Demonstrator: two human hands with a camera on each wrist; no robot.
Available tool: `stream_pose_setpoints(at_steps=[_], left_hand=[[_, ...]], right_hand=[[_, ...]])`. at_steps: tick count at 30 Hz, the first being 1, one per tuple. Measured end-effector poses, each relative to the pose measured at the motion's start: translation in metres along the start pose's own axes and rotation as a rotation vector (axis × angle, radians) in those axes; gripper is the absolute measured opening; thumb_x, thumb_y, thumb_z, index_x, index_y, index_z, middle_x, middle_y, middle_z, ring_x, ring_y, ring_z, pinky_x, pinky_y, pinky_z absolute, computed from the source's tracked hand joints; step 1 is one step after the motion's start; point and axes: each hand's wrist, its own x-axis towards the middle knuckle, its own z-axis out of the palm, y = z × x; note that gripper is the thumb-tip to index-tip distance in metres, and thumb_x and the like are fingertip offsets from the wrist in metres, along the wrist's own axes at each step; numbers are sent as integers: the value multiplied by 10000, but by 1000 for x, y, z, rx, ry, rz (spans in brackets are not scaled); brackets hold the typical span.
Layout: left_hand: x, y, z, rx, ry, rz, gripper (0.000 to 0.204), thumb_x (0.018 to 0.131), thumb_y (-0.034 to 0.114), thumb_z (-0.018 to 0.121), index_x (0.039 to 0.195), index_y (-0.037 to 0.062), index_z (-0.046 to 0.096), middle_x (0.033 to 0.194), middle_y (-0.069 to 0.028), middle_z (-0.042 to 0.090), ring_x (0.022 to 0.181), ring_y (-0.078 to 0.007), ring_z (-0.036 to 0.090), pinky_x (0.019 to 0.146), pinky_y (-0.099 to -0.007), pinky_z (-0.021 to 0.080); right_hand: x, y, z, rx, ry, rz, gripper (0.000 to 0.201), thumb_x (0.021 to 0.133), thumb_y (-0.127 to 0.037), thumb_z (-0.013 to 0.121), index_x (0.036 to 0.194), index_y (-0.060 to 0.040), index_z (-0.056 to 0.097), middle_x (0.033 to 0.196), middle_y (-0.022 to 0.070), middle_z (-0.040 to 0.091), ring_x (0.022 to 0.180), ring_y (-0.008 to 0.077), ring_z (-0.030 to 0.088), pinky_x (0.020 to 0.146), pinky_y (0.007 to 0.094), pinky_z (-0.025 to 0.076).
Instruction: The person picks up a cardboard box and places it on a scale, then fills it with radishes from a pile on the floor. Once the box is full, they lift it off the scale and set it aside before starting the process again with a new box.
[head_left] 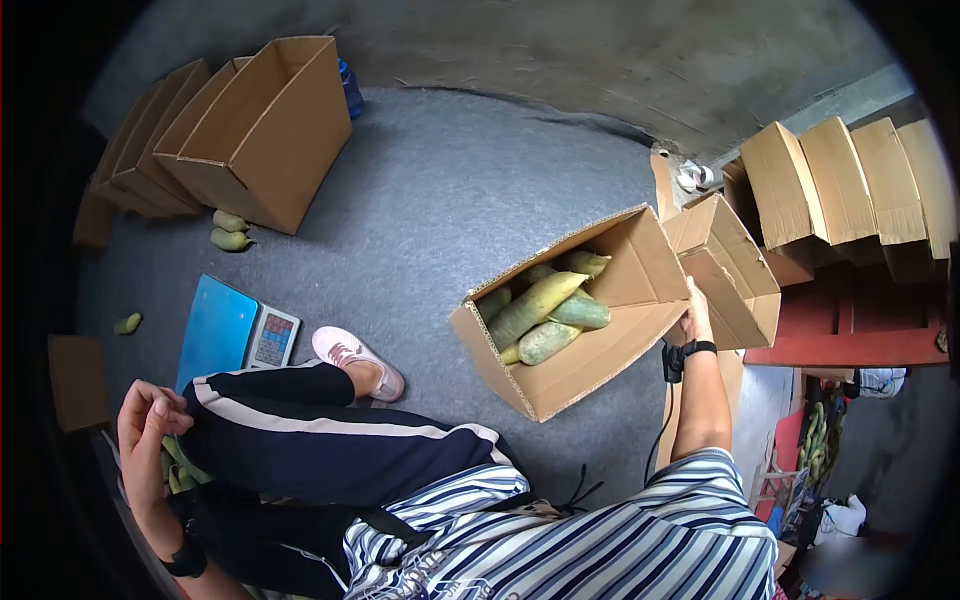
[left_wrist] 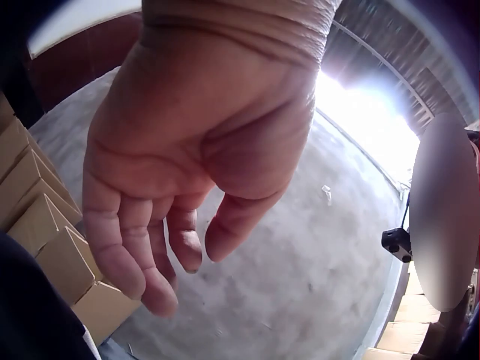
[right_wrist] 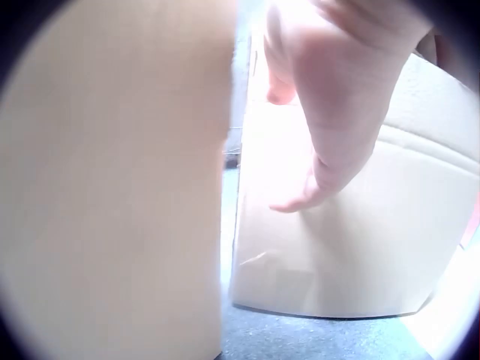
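Observation:
A tilted cardboard box (head_left: 590, 385) holds several pale green radishes (head_left: 540, 307). My right hand (head_left: 699, 318) is at this box's right end, beside a smaller cardboard box (head_left: 735, 275). In the right wrist view, that hand's fingers (right_wrist: 330, 176) reach down in front of a cardboard panel (right_wrist: 345, 247), with a fingertip right at its surface. No edge shows inside its grasp. My left hand (head_left: 150, 425) is raised beside my knee, with nothing in it. Its fingers (left_wrist: 124, 262) hang loosely bent in the left wrist view.
A blue scale (head_left: 218, 325) with a keypad sits on the grey floor (head_left: 430, 190) near my foot. Tall cardboard boxes (head_left: 265, 130) stand at the back left, and more boxes (head_left: 840, 180) at the right. Loose radishes (head_left: 230, 232) lie beside the left boxes.

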Motion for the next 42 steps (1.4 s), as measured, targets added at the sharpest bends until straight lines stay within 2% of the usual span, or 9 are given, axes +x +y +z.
stream_pose_setpoints(at_steps=[3, 4, 8, 13, 18, 26, 35, 38, 42], left_hand=[[0, -19, -8, 11, 32, -45, 185, 982, 217, 525, 908, 48, 512, 873, -44, 576, 714, -68, 557, 684, -211, 437], [-1, -21, -11, 10, 28, -51, 185, 982, 217, 525, 908, 48, 512, 873, -44, 576, 714, -68, 557, 684, -211, 437], [0, -27, -25, -18, 47, -54, 163, 987, 206, 516, 912, 61, 505, 877, -39, 567, 714, -55, 540, 673, -196, 426], [7, -41, -35, -76, 27, -36, 138, 993, 181, 494, 916, 66, 505, 890, -34, 563, 722, -42, 541, 657, -174, 427], [1, -64, -43, -218, 83, -20, 165, 982, 219, 516, 925, 65, 532, 926, -36, 588, 743, -39, 551, 681, -174, 442], [-19, -64, -52, -330, 184, 25, 156, 946, 179, 563, 897, 31, 557, 888, -37, 613, 752, -80, 576, 704, -217, 454], [-34, -47, -52, -317, 233, 8, 120, 890, 108, 613, 912, -5, 580, 801, -48, 593, 730, -105, 567, 669, -247, 456], [-32, -47, -54, -285, 222, 31, 126, 884, 106, 615, 908, -12, 578, 808, -67, 595, 725, -126, 573, 673, -251, 460], [-30, -48, -53, -285, 232, 7, 130, 871, 103, 624, 907, -12, 578, 823, -73, 603, 730, -138, 581, 679, -255, 464]], right_hand=[[-68, -60, 26, -223, 271, -424, 270, 971, -282, 538, 1033, -41, 644, 882, 52, 667, 711, 73, 608, 626, 220, 487], [-109, -90, 50, -404, 268, -571, 260, 970, -253, 540, 1029, -19, 638, 896, 51, 670, 761, 99, 618, 696, 245, 495], [-235, -172, 156, -1026, -260, -823, 240, 924, -242, 583, 1029, -28, 618, 920, 135, 660, 843, 247, 649, 764, 338, 502], [-274, -201, 288, -1444, -746, -1130, 422, 885, -388, 606, 1050, -1, 634, 1019, 186, 657, 979, 329, 632, 838, 410, 504], [-316, -208, 427, -1953, -1252, -873, 577, 880, -514, 585, 1191, -28, 612, 1142, 187, 647, 1101, 337, 595, 936, 417, 475], [-297, -85, 594, -2589, -1465, -761, 674, 752, -581, 690, 1080, 9, 676, 1127, 173, 666, 1038, 352, 628, 890, 433, 500], [-197, 63, 530, -3027, -1512, -43, 776, 607, -640, 774, 1141, -85, 683, 1153, 135, 666, 1070, 325, 626, 908, 424, 502], [-215, 43, 521, -3046, -1329, 262, 842, 590, -656, 792, 1203, -98, 645, 1200, 134, 642, 1096, 328, 613, 944, 455, 478], [-201, 55, 509, -3076, -1406, 345, 862, 598, -682, 771, 1217, -98, 636, 1203, 141, 638, 1081, 329, 618, 930, 454, 484]])
